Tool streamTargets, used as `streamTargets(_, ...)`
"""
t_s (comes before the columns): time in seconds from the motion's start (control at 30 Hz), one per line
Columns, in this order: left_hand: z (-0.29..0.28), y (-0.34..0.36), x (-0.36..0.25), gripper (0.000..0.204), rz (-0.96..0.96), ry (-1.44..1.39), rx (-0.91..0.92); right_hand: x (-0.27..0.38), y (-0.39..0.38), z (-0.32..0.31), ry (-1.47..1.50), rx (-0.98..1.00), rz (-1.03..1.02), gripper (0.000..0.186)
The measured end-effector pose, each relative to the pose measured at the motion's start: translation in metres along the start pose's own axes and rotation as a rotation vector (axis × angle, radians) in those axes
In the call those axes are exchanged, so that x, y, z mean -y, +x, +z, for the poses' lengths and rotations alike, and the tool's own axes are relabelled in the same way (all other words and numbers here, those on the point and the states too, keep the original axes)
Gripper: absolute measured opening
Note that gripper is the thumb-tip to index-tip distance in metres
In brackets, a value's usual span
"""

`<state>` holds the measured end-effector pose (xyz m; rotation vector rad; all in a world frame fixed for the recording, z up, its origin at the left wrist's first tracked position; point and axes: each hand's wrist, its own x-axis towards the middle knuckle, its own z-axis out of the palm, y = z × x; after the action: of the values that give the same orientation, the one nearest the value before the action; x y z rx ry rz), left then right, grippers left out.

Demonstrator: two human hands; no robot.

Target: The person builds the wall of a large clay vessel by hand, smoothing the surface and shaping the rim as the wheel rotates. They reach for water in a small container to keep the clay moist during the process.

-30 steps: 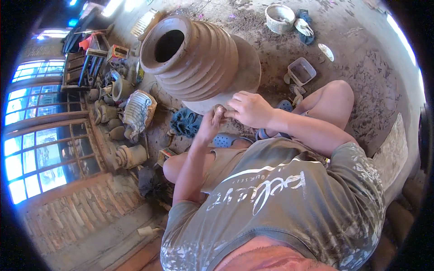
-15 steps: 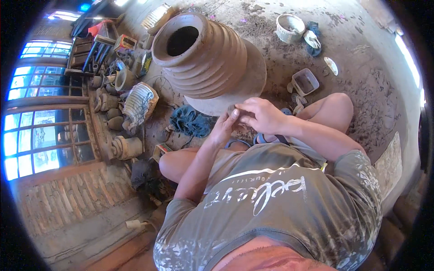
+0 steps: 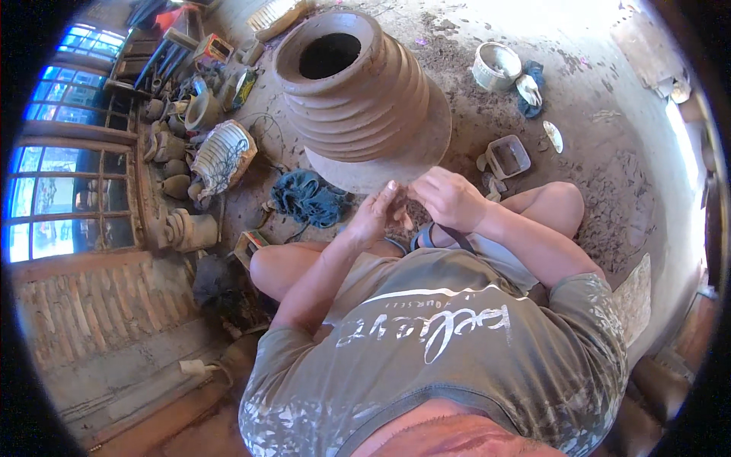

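Observation:
A large brown ridged clay pot [image 3: 358, 99], tilted in the view, stands on a round pale wheel disc [image 3: 354, 174] in front of me. My left hand [image 3: 377, 213] is near the disc's front edge, its thumb raised and its fingers apart and half curled. Nothing plainly shows in it. Close by on the right is my right hand [image 3: 449, 198], its fingers bent together toward the left fingertips. Whatever the right fingers hold, if anything, is hidden. Both hands look stained with clay and hover over my lap, off the pot.
Left of the disc lies a dark teal cloth [image 3: 306, 199]. A white bucket [image 3: 496, 67] and a small square tub [image 3: 508, 157] stand to the right. Clay scraps [image 3: 617, 198] litter the right floor. Along the left windows sit a basket [image 3: 223, 156] and several small pots [image 3: 202, 113].
My hands have drawn slightly apart and a little lower. A small dark lump seen between the fingertips before no longer shows. The whole view has shifted slightly.

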<state>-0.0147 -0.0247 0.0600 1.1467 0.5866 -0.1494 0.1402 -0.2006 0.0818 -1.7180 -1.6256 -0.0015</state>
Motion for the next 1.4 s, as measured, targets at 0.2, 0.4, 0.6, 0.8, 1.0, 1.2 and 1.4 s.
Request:
streamTargets(0.2, -0.085, 0.036, 0.016, 0.06, 0.212, 1.378, -0.449, -0.008, 0.059, -0.04, 0.076, -0.362, 0.176, 0.018)
streamTargets(0.4, -0.054, 0.04, -0.005, 0.072, -0.068, 1.58, -0.233, -0.004, 0.114, -0.035, 0.265, -0.521, 0.316, 0.02)
streamTargets(0.6, -0.037, 0.038, -0.002, 0.072, -0.117, 1.591, -0.235, -0.013, 0.138, -0.024, 0.108, -0.536, 0.174, 0.015)
streamTargets(0.8, -0.036, 0.048, 0.015, 0.067, -0.07, 1.737, -0.322, -0.019, 0.146, -0.027, -0.002, -0.462, 0.173, 0.018)
streamTargets(1.0, -0.054, 0.051, 0.013, 0.059, -0.038, 1.843, -0.344, -0.017, 0.153, -0.037, 0.02, -0.428, 0.29, 0.031)
streamTargets(1.2, -0.097, 0.049, -0.008, 0.055, -0.085, 1.966, -0.222, -0.034, 0.155, -0.041, 0.06, -0.355, 0.368, 0.039)
streamTargets(1.4, -0.142, 0.047, -0.033, 0.055, 0.001, 2.062, -0.186, -0.039, 0.157, -0.05, 0.112, -0.278, 0.498, 0.044)
